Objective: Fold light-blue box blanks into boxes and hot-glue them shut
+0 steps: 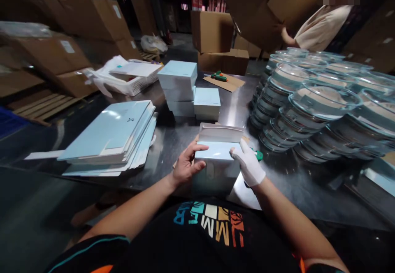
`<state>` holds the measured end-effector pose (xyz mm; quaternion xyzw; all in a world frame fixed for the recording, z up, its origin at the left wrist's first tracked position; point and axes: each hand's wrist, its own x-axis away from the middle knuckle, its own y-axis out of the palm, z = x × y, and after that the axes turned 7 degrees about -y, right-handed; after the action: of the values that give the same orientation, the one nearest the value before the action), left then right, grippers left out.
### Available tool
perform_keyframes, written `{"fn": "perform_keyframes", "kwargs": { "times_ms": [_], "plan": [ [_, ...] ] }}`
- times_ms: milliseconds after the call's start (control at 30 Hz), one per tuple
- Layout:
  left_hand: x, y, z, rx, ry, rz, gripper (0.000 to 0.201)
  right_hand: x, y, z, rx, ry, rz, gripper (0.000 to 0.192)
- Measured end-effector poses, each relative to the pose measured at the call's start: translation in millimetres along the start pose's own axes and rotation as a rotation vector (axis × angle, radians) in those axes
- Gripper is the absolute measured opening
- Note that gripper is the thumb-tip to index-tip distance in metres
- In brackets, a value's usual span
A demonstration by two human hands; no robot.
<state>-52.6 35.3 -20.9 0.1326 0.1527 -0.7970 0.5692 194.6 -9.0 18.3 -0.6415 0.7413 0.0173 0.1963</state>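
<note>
A light blue carton (216, 151) stands on the table close to my body, its flap (221, 133) raised at the far side. My bare left hand (189, 162) grips the carton's left side, with the fingers over the top edge and the thumb lower down. On the right side my right hand (249, 164), in a white glove with bare fingertips, holds the carton by its upper corner. Just beyond the glove shows part of a green object (258, 155), too hidden to name. White paper (245, 193) lies beneath my right wrist.
Flat light blue carton blanks (105, 127) are piled at left. Folded boxes (179, 75) stand ahead, near a white basket (135, 86) and a green-and-orange tool (219, 77) on cardboard. Stacked glass dishes (296, 112) crowd the right. Behind, a person (324, 26) handles a large carton.
</note>
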Motion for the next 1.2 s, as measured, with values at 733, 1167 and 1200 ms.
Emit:
{"fn": "perform_keyframes", "kwargs": {
  "times_ms": [733, 1167, 1200],
  "plan": [
    [-22, -26.8, 18, -0.204, 0.580, -0.284, 0.025, 31, -22, 14, 0.090, -0.609, -0.325, 0.046],
    [-20, -39.5, 54, -0.574, 0.591, -0.635, 0.052, 54, 12, 44, 0.112, -0.353, -0.403, 0.134],
    [-20, -38.8, 53, -0.582, 0.596, -0.642, 0.050, 54, 10, 43, 0.133, -0.359, -0.397, 0.135]
  ]
}}
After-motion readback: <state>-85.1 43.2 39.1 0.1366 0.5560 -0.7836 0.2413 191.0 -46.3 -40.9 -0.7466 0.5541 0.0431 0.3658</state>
